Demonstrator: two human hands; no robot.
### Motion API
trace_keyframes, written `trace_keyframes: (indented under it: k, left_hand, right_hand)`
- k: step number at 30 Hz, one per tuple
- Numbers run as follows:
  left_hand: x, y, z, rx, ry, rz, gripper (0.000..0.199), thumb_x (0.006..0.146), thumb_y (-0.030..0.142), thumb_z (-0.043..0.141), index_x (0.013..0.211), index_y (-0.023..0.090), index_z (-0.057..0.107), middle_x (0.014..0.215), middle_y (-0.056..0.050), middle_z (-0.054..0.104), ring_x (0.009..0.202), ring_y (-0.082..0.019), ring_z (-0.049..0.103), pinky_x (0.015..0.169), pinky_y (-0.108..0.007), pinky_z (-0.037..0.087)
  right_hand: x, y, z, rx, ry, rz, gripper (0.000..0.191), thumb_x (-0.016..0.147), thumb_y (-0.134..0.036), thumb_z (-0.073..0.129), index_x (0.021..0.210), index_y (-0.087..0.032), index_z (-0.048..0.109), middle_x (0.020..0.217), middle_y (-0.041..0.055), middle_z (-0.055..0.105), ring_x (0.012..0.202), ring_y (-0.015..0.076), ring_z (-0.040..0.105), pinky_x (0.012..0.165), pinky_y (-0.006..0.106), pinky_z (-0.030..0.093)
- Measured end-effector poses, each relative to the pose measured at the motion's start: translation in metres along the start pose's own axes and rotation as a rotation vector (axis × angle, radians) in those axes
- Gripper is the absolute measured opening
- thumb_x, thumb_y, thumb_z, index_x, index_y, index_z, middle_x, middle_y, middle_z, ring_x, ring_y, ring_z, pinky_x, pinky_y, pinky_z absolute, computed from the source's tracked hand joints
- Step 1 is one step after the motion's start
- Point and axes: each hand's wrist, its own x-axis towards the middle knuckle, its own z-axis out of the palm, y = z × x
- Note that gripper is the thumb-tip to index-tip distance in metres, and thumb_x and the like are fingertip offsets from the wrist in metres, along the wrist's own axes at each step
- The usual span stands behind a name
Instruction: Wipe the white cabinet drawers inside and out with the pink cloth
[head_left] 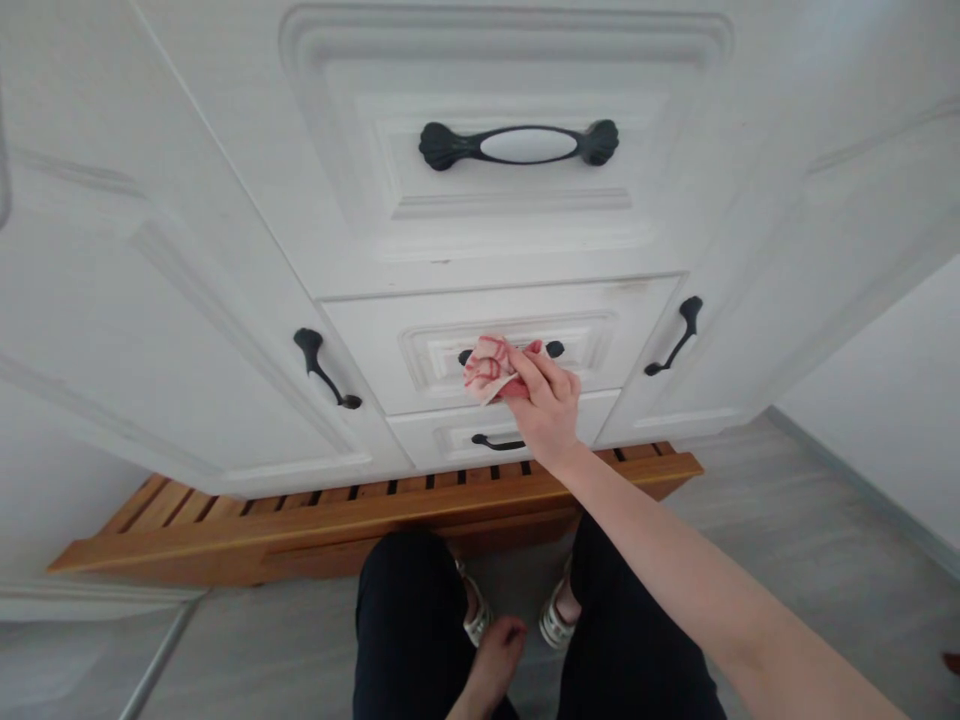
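Observation:
My right hand point(546, 398) is closed on a crumpled pink-and-white cloth point(491, 368), pressing it over the handle of the middle drawer point(390, 365). Only the two dark ends of that handle show beside the cloth. Below it, a lower drawer handle point(495, 442) is partly covered by my wrist. My left hand point(499, 655) hangs low between my knees, its fingers curled in, and no object shows in it.
A large upper drawer has a black handle with a white oval inlay point(529, 145). Cabinet doors at either side carry black handles point(326, 370). A slatted wooden bench point(390, 518) runs along the cabinet's base, in front of my knees. Grey flooring point(795, 520) lies to the right.

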Motion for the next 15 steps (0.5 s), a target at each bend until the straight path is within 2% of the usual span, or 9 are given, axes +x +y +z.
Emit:
trace_keyframes:
  k: [4,8,10,12,15]
  left_hand:
    - [0.003,0.0,0.001,0.005,-0.014,-0.009,0.02,0.078,0.024,0.051,0.088,0.02,0.069,0.095,-0.007,0.072,0.098,-0.024,0.066,0.089,-0.032,0.046]
    - [0.002,-0.003,0.0,0.004,0.001,-0.007,0.02,0.077,0.023,0.052,0.087,0.02,0.069,0.096,-0.006,0.072,0.099,-0.023,0.065,0.09,-0.031,0.046]
    - [0.002,-0.005,-0.001,-0.001,0.01,-0.005,0.022,0.076,0.022,0.051,0.089,0.02,0.069,0.097,-0.006,0.072,0.1,-0.023,0.065,0.09,-0.031,0.046]
    - [0.002,-0.005,-0.001,-0.006,0.014,-0.009,0.022,0.077,0.021,0.05,0.089,0.021,0.069,0.096,-0.005,0.072,0.099,-0.023,0.065,0.09,-0.032,0.046]
    - [0.003,-0.005,0.001,-0.008,0.012,-0.017,0.021,0.077,0.021,0.05,0.086,0.021,0.068,0.093,-0.005,0.071,0.1,-0.023,0.064,0.09,-0.033,0.047]
  right_hand:
    - [0.005,0.006,-0.011,-0.082,-0.087,0.192,0.018,0.097,-0.026,0.056,0.094,-0.028,0.074,0.127,0.0031,0.068,0.12,0.0201,0.053,0.102,0.036,0.035]
    - [0.004,0.036,-0.019,-0.074,-0.199,0.452,0.025,0.095,-0.029,0.053,0.11,-0.023,0.072,0.132,0.0115,0.061,0.123,0.0243,0.049,0.107,0.041,0.036]
    - [0.0,0.053,-0.02,-0.064,-0.204,0.481,0.026,0.094,-0.029,0.053,0.11,-0.021,0.072,0.133,0.013,0.059,0.125,0.0255,0.048,0.108,0.043,0.036]
    - [-0.01,0.064,-0.022,-0.096,-0.193,0.474,0.023,0.093,-0.027,0.052,0.1,-0.021,0.074,0.134,0.0128,0.058,0.125,0.0262,0.047,0.109,0.044,0.036]
    - [-0.034,0.066,-0.023,-0.167,-0.211,0.478,0.025,0.093,-0.024,0.051,0.089,-0.021,0.076,0.138,0.0126,0.055,0.126,0.0277,0.046,0.108,0.047,0.038]
